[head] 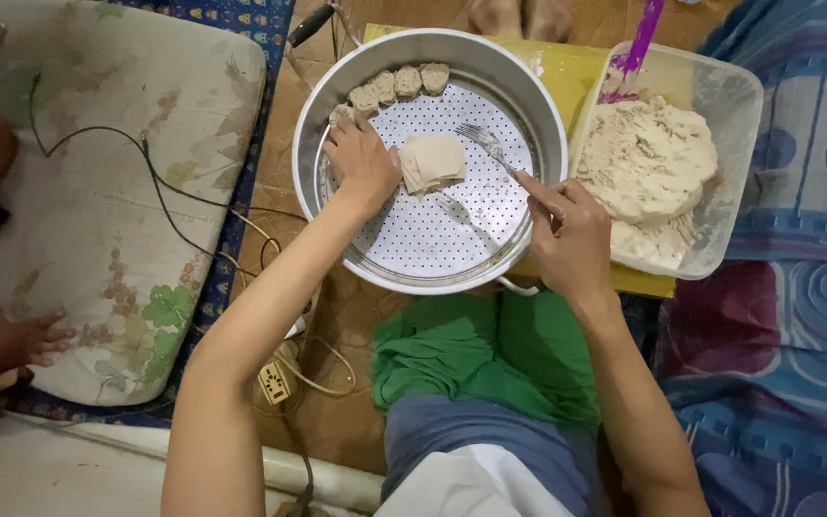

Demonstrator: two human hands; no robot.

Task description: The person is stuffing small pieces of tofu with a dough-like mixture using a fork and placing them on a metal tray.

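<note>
A round metal steamer tray [528, 91] with a perforated floor lies on the floor in front of me. Several filled dumplings [394, 86] line its far left rim. My left hand [361, 163] rests inside the tray, its fingers touching a small stack of square wrappers [433, 161]. My right hand [571, 235] grips the handle of a metal fork [485, 144], whose tines point into the tray near the wrappers.
A clear plastic tub [729, 96] of pale filling, with a purple utensil [636, 48] stuck in it, sits to the right on a yellow board [576, 67]. A floral cushion [107, 182], black cables and another person's hand [26, 340] are on the left. Patterned bedding lies to the right.
</note>
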